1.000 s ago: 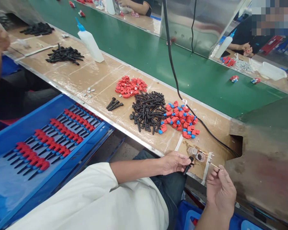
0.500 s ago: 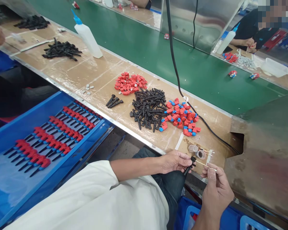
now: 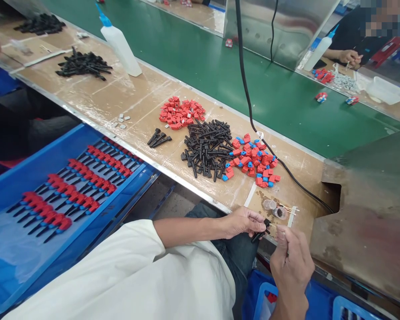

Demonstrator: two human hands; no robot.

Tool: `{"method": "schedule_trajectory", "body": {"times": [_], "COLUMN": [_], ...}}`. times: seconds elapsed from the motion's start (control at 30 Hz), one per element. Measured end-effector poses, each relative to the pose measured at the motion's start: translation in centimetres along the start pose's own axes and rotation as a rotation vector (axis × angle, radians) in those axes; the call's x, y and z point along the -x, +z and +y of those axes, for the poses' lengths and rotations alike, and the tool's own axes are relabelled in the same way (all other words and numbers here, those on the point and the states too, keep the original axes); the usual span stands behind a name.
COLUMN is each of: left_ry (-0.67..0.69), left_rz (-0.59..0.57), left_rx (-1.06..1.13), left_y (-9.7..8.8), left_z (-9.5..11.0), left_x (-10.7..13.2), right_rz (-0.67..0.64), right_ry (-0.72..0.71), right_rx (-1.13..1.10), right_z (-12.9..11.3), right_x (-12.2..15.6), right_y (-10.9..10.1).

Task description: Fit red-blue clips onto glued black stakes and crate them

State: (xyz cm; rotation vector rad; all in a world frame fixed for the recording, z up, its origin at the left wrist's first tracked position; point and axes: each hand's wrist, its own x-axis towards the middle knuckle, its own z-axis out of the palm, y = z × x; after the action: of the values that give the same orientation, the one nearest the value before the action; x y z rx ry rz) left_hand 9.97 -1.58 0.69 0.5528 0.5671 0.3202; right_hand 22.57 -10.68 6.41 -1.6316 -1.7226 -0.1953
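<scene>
My left hand (image 3: 242,221) is closed on a small black plastic part (image 3: 260,231) at the near edge of the workbench (image 3: 120,95). My right hand (image 3: 290,260) pinches a thin wooden stick (image 3: 274,226), whose tip touches the top of that black part. Just beyond the hands stand two small round cups (image 3: 274,208) with more sticks lying across them. Farther back on the bench lie a pile of black parts (image 3: 206,149), a pile of red pieces (image 3: 180,113) and a pile of red-and-blue pieces (image 3: 255,160).
A blue tray (image 3: 36,169) at my left holds rows of assembled red-and-black pieces. A white squeeze bottle (image 3: 118,42) stands on the bench, with a black cable (image 3: 250,115) hanging over the green conveyor belt (image 3: 240,84). Other people work across the belt and at far left.
My right hand has moved left and brought the stick's tip onto the black part. The left hand has kept its grip, nearly still.
</scene>
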Motion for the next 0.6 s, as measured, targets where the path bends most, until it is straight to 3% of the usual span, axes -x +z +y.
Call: {"method": "schedule_trajectory", "body": {"times": [0.1, 0.17, 0.23, 0.4, 0.47, 0.6], "left_ry": [-0.005, -0.018, -0.035, -0.041, 0.001, 0.049], "left_rz": [-0.009, -0.034, -0.074, -0.139, -0.114, -0.048], "left_rx": [0.027, 0.071, 0.115, 0.104, 0.060, 0.056], "left_y": [-0.04, -0.06, -0.04, 0.19, 0.27, 0.15], "left_z": [0.07, 0.23, 0.40, 0.41, 0.31, 0.38], "left_x": [0.10, 0.31, 0.59, 0.95, 0.88, 0.83], "right_rz": [-0.048, -0.064, -0.012, 0.220, 0.187, -0.024], "right_ry": [-0.191, -0.228, -0.191, 0.056, 0.031, -0.217], "right_rx": [-0.029, -0.074, -0.103, -0.169, -0.139, -0.096], "right_z": [-0.43, -0.59, -0.55, -0.06, -0.10, -0.63], "right_x": [-0.26, -0.15, 0.13, 0.43, 0.18, -0.26], "right_y": [-0.10, -0.14, -0.11, 0.19, 0.21, 0.02]}}
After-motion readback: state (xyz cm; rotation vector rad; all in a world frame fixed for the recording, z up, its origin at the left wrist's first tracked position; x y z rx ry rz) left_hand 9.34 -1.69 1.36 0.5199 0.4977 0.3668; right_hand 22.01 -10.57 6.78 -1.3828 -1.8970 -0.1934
